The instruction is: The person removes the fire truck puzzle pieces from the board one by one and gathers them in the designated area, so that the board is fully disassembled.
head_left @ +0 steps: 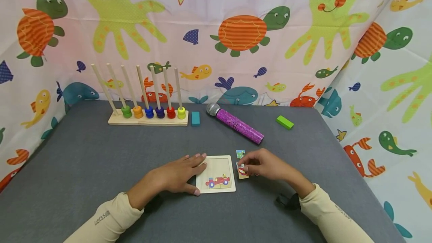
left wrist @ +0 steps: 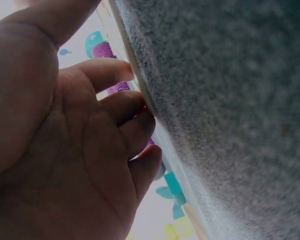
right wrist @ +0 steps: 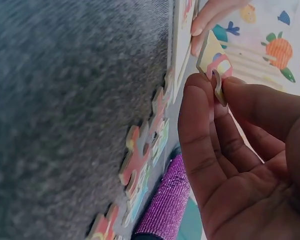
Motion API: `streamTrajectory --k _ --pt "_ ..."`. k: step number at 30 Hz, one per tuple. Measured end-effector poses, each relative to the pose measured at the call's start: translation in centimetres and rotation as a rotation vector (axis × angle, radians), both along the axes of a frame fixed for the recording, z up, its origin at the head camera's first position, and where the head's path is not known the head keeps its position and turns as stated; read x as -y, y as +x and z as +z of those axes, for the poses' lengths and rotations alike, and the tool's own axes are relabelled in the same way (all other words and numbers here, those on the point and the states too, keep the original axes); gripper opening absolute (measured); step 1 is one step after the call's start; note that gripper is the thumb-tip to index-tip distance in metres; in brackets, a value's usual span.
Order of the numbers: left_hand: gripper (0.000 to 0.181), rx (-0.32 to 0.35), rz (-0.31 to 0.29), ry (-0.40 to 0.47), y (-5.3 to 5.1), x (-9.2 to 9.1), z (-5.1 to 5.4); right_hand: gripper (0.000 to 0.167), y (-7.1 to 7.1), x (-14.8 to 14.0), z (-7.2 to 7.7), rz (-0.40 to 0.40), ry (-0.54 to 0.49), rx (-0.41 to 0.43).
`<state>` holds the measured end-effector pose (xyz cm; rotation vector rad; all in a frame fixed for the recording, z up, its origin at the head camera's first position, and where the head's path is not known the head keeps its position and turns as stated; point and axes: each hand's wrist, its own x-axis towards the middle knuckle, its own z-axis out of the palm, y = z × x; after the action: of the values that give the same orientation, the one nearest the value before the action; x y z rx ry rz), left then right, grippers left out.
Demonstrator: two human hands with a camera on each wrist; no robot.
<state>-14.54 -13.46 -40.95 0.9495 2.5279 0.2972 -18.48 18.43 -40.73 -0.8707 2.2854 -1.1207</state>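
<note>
A square wooden puzzle tray (head_left: 212, 164) lies on the table, with joined pieces picturing a red vehicle (head_left: 217, 182) in its lower part. My left hand (head_left: 177, 174) rests along the tray's left side, fingers extended and touching the edge. To the right of the tray, my right hand (head_left: 266, 164) pinches a small puzzle piece (right wrist: 213, 54) between thumb and fingers, tilted up off the table. Loose puzzle pieces (right wrist: 136, 155) lie flat beneath that hand; one with green and blue on it (head_left: 240, 153) shows just above the fingers.
Behind the hands lies a purple glitter microphone (head_left: 239, 126). A wooden peg stand (head_left: 148, 121) with coloured rings is at the back left, a blue block (head_left: 195, 118) beside it. Toward the back right sits a green block (head_left: 285, 122). A patterned cloth hangs behind the grey table (head_left: 84, 168).
</note>
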Motion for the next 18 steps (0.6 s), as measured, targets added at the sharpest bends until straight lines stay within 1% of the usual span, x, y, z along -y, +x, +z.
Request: streamTrajectory --k 3,7,10,13,18 --pt "0.082 0.0 0.002 0.004 0.0 0.1 0.1 0.018 0.1 -0.1 -0.1 0.012 0.0 0.015" --pt "0.082 -0.005 -0.005 0.013 0.0 0.1 0.0 0.018 0.4 -0.2 -0.6 0.034 -0.003 0.051" --pt "0.082 -0.008 -0.005 0.01 0.0 0.1 0.0 0.018 0.5 -0.2 -1.0 0.045 -0.014 0.057" --pt "0.082 -0.007 -0.002 0.003 -0.1 0.1 -0.1 0.017 0.5 -0.2 -1.2 0.047 -0.014 0.04" --pt "0.083 -0.008 0.002 0.005 -0.1 0.0 -0.2 0.014 0.5 -0.3 -1.2 0.078 0.003 -0.047"
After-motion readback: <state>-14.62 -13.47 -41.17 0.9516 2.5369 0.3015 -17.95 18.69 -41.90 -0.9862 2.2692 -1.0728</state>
